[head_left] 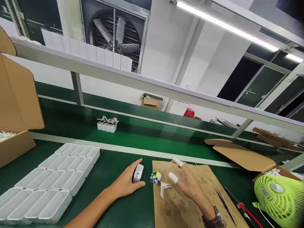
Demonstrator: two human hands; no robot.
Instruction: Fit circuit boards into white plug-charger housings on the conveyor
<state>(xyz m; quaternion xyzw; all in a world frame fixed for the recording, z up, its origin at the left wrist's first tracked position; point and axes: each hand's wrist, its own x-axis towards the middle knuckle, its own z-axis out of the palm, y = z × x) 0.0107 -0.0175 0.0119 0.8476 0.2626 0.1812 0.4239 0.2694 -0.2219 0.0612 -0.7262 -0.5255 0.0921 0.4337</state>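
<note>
White charger shell [138,173], green circuit board [155,177], brown cardboard mat [187,205], lime-green fan [281,198], dark green belt [114,177].

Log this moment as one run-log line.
left hand: fingers around white charger shell | right hand: open, over cardboard mat | between hands: circuit board, white plug piece

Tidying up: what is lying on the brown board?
On the brown board: white plug part, tweezers, open right hand; a green circuit board sits at its left edge. Beneath the hand is hidden. Beside it, the left hand holds a white charger.
</note>
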